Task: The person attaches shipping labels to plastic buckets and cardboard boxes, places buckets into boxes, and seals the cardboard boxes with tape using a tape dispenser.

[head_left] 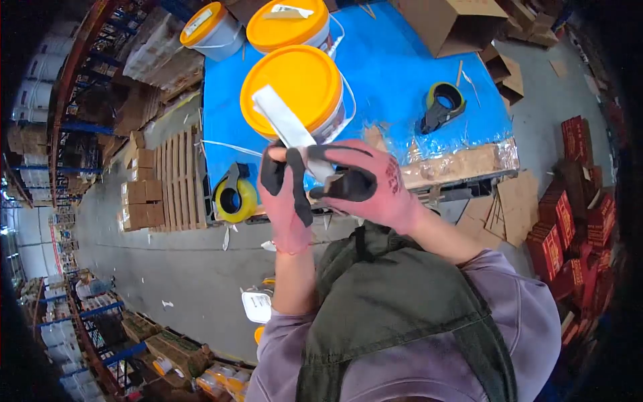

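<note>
Both of my hands wear pink gloves with black fingertips. Between them, above the table's near edge, is a white paper strip (284, 117). My left hand (287, 194) pinches the strip from the left, and my right hand (365, 181) has its fingers closed on the lower end. The strip's upper end overlaps the orange lid of the nearest white bucket (291, 84). Behind it stand a second orange-lidded bucket (284, 27) and a third (211, 30). A yellow tape dispenser (238, 197) lies left of my left hand.
Another tape dispenser (442, 107) lies on the blue table cover (388, 74). An open cardboard box (452, 27) sits at the back right. Red boxes (556, 221) are piled on the right. Wooden pallets (179, 177) and stacked cartons (142, 194) stand on the left.
</note>
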Action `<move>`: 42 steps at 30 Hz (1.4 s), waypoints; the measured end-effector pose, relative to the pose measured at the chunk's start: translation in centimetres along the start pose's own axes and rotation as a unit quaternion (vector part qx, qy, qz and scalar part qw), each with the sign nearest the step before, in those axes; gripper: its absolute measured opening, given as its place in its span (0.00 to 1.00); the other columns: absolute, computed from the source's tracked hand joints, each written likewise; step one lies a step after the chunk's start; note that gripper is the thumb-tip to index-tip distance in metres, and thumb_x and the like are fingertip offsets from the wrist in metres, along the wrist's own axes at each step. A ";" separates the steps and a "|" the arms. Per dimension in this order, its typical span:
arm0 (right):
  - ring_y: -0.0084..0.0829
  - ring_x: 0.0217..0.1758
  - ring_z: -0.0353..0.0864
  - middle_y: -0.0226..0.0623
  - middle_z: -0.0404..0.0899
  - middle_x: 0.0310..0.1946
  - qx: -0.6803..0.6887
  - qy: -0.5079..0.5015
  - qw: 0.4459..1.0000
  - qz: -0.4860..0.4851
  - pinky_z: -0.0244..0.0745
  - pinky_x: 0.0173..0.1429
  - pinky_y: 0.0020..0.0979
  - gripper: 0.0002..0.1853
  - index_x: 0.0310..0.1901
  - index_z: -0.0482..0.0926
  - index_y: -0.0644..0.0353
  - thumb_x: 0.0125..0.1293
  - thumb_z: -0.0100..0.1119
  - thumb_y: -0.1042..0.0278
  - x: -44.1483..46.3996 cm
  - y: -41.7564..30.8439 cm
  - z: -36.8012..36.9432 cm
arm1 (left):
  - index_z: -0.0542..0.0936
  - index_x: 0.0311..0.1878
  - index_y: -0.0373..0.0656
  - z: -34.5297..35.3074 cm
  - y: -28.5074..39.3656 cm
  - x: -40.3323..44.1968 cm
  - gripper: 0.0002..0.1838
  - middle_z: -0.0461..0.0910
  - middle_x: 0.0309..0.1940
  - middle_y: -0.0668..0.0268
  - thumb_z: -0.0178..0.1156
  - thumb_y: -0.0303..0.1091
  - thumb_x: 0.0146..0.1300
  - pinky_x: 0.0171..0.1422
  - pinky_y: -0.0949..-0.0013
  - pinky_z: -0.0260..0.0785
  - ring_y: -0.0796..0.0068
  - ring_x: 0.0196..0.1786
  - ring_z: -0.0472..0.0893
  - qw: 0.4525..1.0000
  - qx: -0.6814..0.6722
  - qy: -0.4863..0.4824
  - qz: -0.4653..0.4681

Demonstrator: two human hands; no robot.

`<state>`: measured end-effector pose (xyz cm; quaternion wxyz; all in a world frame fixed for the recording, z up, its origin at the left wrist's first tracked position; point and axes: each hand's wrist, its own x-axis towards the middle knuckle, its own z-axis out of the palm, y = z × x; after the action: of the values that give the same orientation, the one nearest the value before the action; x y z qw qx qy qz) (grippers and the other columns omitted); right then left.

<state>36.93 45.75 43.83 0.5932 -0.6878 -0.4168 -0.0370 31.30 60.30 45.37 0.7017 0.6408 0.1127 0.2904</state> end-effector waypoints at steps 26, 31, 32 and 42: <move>0.22 0.49 0.79 0.41 0.83 0.46 0.149 0.000 0.971 0.187 0.76 0.56 0.30 0.23 0.55 0.77 0.67 0.57 0.69 0.74 -0.2 -1.1 0.9 | 0.72 0.51 0.35 -2.1 -0.9 -3.8 0.08 0.73 0.42 0.66 0.50 0.25 0.72 0.49 0.77 0.64 0.82 0.42 0.71 0.989 -0.131 0.065 0.002; 0.27 0.47 0.82 0.43 0.84 0.44 0.151 -0.008 0.970 0.192 0.77 0.54 0.31 0.23 0.54 0.78 0.65 0.55 0.70 0.75 -1.0 0.7 0.7 | 0.72 0.47 0.36 -2.1 -0.3 -3.7 0.05 0.74 0.40 0.69 0.50 0.24 0.71 0.46 0.79 0.63 0.84 0.40 0.70 0.998 -0.052 0.034 0.002; 0.29 0.47 0.83 0.44 0.84 0.44 0.060 -0.035 0.983 0.167 0.77 0.54 0.31 0.23 0.54 0.78 0.65 0.55 0.70 0.75 -1.0 0.7 0.5 | 0.73 0.46 0.37 -2.0 -0.2 -3.7 0.04 0.74 0.40 0.69 0.50 0.24 0.71 0.46 0.79 0.63 0.84 0.40 0.70 0.999 -0.031 0.025 0.010; 0.35 0.46 0.85 0.43 0.84 0.43 0.107 0.034 0.970 0.217 0.77 0.51 0.32 0.22 0.51 0.81 0.60 0.53 0.74 0.68 -1.0 1.5 1.5 | 0.74 0.46 0.34 -2.2 -1.3 -4.2 0.16 0.76 0.37 0.63 0.58 0.18 0.51 0.55 0.70 0.67 0.73 0.41 0.75 0.996 0.085 -0.020 0.025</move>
<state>36.56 46.57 41.66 0.6708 -0.6929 -0.2386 0.1139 27.06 59.81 42.89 0.6391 0.7066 0.1071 0.2841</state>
